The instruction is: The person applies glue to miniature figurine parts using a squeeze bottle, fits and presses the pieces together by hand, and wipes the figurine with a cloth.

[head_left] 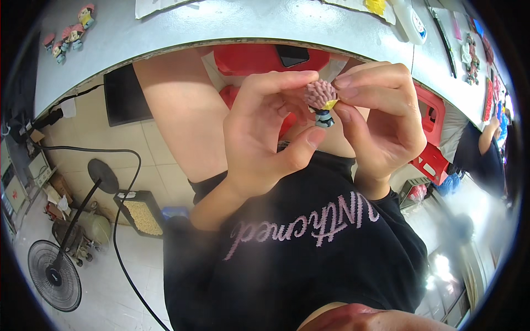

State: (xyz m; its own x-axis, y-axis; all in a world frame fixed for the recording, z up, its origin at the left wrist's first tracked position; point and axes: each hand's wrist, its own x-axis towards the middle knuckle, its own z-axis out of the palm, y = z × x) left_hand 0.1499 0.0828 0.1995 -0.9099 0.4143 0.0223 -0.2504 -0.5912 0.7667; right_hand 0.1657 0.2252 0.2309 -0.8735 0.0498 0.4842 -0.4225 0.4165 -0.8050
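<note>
A small painted figurine (pixel 321 96) with spiky dusty-pink hair, a bit of yellow and a blue-grey and black lower part is held up over my lap, just off the table's edge. My left hand (pixel 259 129) has its index fingertip at the top of the hair and its thumb by the base. From the other side, my right hand (pixel 386 110) pinches the figurine's side between thumb and fingertips. The figurine's front is turned out of sight.
Similar figurines (pixel 72 37) lie at the left of the grey table (pixel 210 22). A white bottle (pixel 409 22) and a dark stick (pixel 441 38) are at its right. Below are a phone (pixel 292 55) on a red stool, a black fan (pixel 54 276) and a cable (pixel 116 220).
</note>
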